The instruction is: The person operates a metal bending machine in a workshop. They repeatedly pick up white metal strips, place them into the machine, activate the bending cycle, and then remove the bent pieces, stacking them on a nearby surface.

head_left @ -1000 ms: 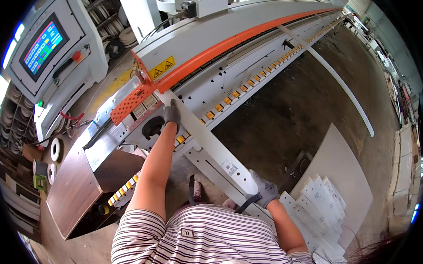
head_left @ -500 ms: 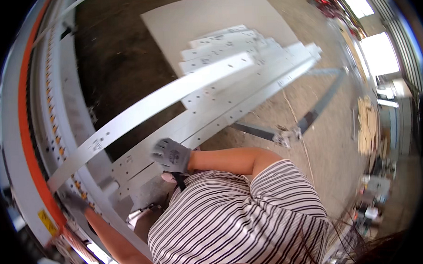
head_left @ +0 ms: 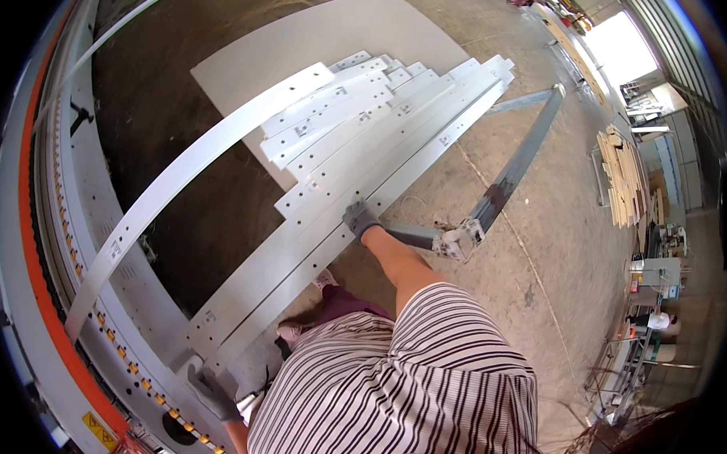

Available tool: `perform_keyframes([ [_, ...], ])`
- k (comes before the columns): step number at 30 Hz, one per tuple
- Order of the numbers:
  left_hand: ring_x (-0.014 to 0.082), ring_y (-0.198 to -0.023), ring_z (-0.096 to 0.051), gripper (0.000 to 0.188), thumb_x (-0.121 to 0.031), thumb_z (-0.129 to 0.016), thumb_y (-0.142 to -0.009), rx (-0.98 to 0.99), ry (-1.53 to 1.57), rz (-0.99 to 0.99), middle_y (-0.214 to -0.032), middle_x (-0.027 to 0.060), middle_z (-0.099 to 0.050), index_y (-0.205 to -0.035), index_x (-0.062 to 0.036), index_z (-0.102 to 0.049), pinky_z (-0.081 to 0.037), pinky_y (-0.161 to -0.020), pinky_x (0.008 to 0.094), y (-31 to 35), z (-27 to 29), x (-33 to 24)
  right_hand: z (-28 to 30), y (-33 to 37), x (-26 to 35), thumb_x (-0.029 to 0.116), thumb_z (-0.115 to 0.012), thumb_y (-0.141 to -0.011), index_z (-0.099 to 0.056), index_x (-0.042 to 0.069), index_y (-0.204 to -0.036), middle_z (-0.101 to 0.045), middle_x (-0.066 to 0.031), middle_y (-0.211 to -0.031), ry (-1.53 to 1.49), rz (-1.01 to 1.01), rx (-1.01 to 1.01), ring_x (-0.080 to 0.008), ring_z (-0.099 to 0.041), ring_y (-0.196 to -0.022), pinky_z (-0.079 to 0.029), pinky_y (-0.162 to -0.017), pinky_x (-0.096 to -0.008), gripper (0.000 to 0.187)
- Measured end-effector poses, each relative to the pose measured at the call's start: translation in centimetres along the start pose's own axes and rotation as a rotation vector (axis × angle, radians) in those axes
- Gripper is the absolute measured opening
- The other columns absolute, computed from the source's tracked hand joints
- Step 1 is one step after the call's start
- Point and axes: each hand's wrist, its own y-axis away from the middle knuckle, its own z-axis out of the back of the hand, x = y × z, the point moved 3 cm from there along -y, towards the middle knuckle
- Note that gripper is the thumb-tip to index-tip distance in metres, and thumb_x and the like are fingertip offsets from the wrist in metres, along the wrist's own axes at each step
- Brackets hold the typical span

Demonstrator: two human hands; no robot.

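My left hand (head_left: 213,395), in a grey glove, is low on the left beside the near ends of the white panels. Its fingers are stretched out and apart, close to a rounded white part (head_left: 194,366). Further out, my right hand (head_left: 361,217), gloved too, rests on the edge of a long white panel (head_left: 313,265) with its fingers bent onto it; their tips are partly hidden. Several drilled white panels (head_left: 361,159) lie stacked in steps. A separate long white strip (head_left: 193,165) arches from the machine to the stack, with neither hand on it.
The machine (head_left: 49,278) with an orange band and a row of yellow rollers runs along the left. A large beige board (head_left: 325,36) lies beneath the far panels. A grey metal frame leg (head_left: 517,165) stands at the right. Wooden planks (head_left: 618,174) are stacked further right.
My right hand has moved away from my body onto the panel's edge. My left hand has left the long strip's end and come to the near panel ends. The view has shifted.
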Motion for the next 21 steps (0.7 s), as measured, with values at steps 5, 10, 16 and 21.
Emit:
perform_keyframes([
  [5, 0.0128, -0.077, -0.051, 0.032, -0.011, -0.046, -0.096, 0.106, 0.382, 0.33, -0.085, 0.0043, -0.053, -0.127, -0.0016, -0.046, -0.045, -0.073, 0.0266, 1.3, -1.9, -2.0, 5.6, 0.1, 2.4, 0.024, -0.048, -0.09, -0.058, 0.019, -0.116, -0.058, -0.0051, -0.121, -0.28, 0.162, -0.034, -0.0244, -0.053, -0.115, -0.027, -0.104, -0.0579, 0.028],
  [10, 0.0159, -0.09, -0.058, 0.033, -0.016, -0.047, -0.097, 0.261, 0.593, 0.344, -0.101, 0.009, -0.059, -0.127, -0.0022, -0.046, -0.049, -0.077, 0.0293, -0.2, -6.4, -8.4, 19.4, 3.6, 11.3, 0.022, -0.054, -0.079, -0.049, 0.014, -0.13, -0.051, -0.0098, -0.133, -0.495, 0.563, -0.159, -0.0237, -0.047, -0.124, -0.023, -0.111, -0.0478, 0.051],
  [16, 0.0188, -0.097, -0.061, 0.034, -0.017, -0.055, -0.093, 0.305, 0.981, 0.556, -0.113, 0.0087, -0.06, -0.124, -0.0057, -0.05, -0.054, -0.074, 0.0315, -1.2, -7.1, -12.3, 32.6, 11.5, 17.5, 0.024, -0.066, -0.071, -0.055, 0.01, -0.116, -0.063, -0.0145, -0.106, -0.849, 1.068, -0.582, -0.033, -0.062, -0.093, -0.049, -0.08, -0.0435, 0.048],
  [21, 0.0164, -0.081, -0.063, 0.017, -0.017, -0.06, -0.089, -0.235, 1.021, 0.409, -0.092, 0.0064, -0.063, -0.101, -0.0041, -0.06, -0.054, -0.068, 0.0308, -0.2, 3.4, -5.8, 25.9, 7.7, 11.9, 0.025, -0.071, -0.07, -0.045, 0.009, -0.133, -0.062, -0.0217, -0.103, -0.71, 0.907, -0.385, -0.0367, -0.061, -0.093, -0.048, -0.084, -0.0451, 0.069],
])
